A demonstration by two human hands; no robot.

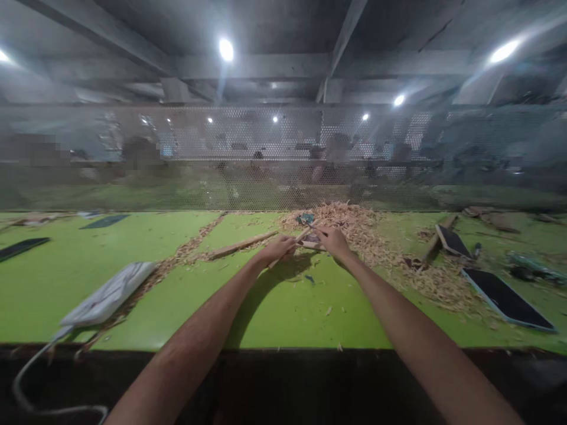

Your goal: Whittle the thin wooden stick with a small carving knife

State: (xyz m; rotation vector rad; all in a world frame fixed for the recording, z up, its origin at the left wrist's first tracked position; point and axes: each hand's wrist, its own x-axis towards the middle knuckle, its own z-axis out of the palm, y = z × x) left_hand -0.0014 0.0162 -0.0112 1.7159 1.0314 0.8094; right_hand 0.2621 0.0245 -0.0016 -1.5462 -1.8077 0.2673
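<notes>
My left hand (280,248) is closed around a slim wooden stick (303,235), which slants up to the right from its fingers. My right hand (333,242) grips a thin dark tool (312,225), whose tip points up and left near the stick; its exact kind is too small to tell. Both hands are close together over the green tabletop (283,307). Just behind them lies a large heap of wood shavings (349,221), with a small teal piece (305,218) at its left edge. Left of my left hand rests a longer wooden strip (243,245).
A white power strip (108,294) with a cord lies at left. Phones (507,298) lie at right, one (452,241) propped on a wooden piece. A dark phone-like slab (22,248) sits far left. A perforated mesh screen (274,183) closes off the table's back, with blurred people beyond.
</notes>
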